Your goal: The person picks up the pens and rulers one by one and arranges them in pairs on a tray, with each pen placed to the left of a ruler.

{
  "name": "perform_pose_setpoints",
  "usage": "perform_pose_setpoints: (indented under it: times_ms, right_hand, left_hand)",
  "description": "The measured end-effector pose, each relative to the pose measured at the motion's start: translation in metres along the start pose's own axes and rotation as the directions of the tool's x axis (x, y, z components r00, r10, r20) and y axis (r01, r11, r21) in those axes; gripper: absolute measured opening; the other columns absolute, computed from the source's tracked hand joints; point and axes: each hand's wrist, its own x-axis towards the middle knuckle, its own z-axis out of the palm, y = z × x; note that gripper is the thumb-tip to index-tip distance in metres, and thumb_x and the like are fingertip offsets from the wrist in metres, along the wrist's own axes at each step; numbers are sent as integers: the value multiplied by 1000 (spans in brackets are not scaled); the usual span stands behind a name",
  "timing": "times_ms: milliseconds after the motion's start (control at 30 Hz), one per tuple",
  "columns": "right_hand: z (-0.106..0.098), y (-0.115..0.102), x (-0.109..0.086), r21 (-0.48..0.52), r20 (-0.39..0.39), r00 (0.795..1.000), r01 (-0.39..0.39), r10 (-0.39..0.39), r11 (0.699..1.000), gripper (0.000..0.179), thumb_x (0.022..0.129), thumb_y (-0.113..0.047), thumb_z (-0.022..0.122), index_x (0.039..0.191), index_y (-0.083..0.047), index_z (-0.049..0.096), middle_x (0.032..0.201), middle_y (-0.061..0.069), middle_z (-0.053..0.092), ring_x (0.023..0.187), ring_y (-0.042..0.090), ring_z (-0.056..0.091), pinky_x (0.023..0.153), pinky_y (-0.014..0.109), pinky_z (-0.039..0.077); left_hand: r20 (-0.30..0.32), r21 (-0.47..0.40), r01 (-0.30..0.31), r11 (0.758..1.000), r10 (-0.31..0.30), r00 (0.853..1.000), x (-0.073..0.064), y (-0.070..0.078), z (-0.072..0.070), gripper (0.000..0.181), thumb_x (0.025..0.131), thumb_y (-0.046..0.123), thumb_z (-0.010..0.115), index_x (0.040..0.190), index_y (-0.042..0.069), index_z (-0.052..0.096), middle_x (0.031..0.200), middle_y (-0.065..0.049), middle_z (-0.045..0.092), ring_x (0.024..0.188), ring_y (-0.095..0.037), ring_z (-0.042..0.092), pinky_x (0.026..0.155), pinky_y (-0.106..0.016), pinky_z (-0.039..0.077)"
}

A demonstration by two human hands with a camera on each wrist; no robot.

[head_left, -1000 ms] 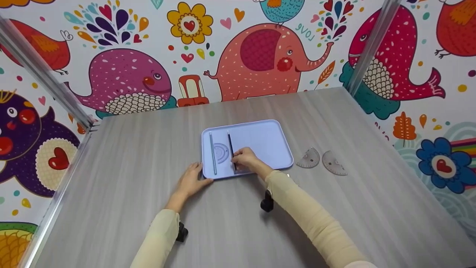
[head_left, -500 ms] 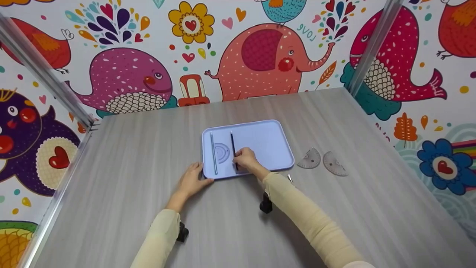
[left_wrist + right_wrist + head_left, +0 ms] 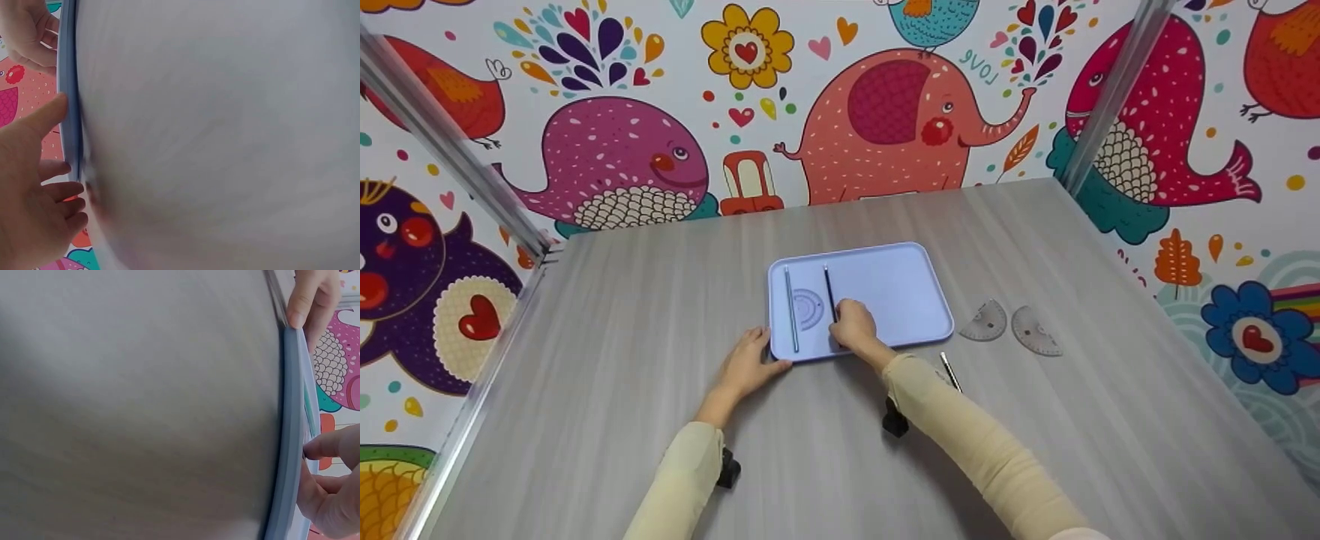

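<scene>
In the head view, a pale lilac tray lies on the table. My right hand is over its front part, pinching the lower end of a black pencil; the fingers cover that end. Left of it in the tray are a clear protractor and a green pencil, roughly parallel to the black one. My left hand rests against the tray's front left corner, thumb along the front edge, fingers along the left side. In the left wrist view, the left thumb touches the rim.
Right of the tray, two clear protractors lie on the grey table. A thin dark stick with a silvery end lies partly behind the right forearm. Patterned walls stand behind and at both sides.
The black pencil has shifted slightly right within the tray. My right hand has turned a little and its forearm moved left, uncovering more of the thin stick. The left hand stays put.
</scene>
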Motion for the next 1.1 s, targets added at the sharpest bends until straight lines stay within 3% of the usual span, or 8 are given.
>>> perform_pose_setpoints:
  times_ms: [300, 500, 633, 800, 933, 1100]
  right_hand:
    - [0, -2, -2, -19, -5, 1000, 12, -12, 1000, 4, 70, -1, 62, 74, 0, 61, 78, 12, 64, 72, 25, 59, 63, 39, 49]
    - [2, 1, -3, -19, -26, 999, 35, -36, 999, 5, 69, -3, 62, 71, 0, 59, 73, 11, 62, 66, 22, 54, 60, 39, 48]
    - [2, 4, -6, 4, -76, 995, 66, -66, 998, 23, 72, -10, 64, 89, 5, 64, 82, 15, 64, 76, 27, 59, 68, 40, 51]
    - [-4, 8, -11, 45, -121, 985, 125, -119, 991, 48, 77, -23, 67, 114, 5, 57, 105, 19, 62, 98, 32, 59, 84, 42, 48]
    - [-12, 13, -16, 33, -88, 977, 196, -193, 980, 61, 80, -33, 64, 126, 4, 47, 115, 21, 56, 107, 34, 53, 91, 43, 44]
    - [-22, 22, -25, -68, 4, 963, 268, -268, 961, 76, 83, -47, 56, 137, 0, 33, 129, 24, 45, 119, 37, 42, 98, 46, 37]
  left_hand:
    - [-6, 5, -12, 1000, 12, 1000, 0, -1, 1, 72, 79, 33, 68, 130, -10, 41, 134, -30, 38, 127, -41, 32, 105, -50, 26]
    - [-13, -4, -24, 1000, 24, 1000, 1, -2, 2, 71, 78, 31, 69, 129, -11, 42, 132, -31, 39, 126, -42, 32, 106, -49, 25]
    - [-19, 5, -34, 999, 34, 999, 1, -2, 2, 70, 78, 30, 69, 128, -12, 43, 131, -32, 41, 125, -43, 34, 105, -49, 27]
    - [-17, -2, -37, 999, 37, 999, 1, -2, 2, 71, 78, 30, 69, 127, -13, 43, 130, -33, 40, 124, -43, 34, 105, -49, 27]
    - [-16, -1, -34, 999, 34, 999, 1, -2, 2, 71, 78, 31, 69, 127, -13, 43, 131, -33, 39, 125, -43, 34, 105, -50, 27]
    - [-9, -4, -23, 1000, 23, 1000, 1, -3, 1, 72, 78, 32, 69, 128, -12, 42, 132, -32, 39, 126, -43, 33, 105, -49, 26]
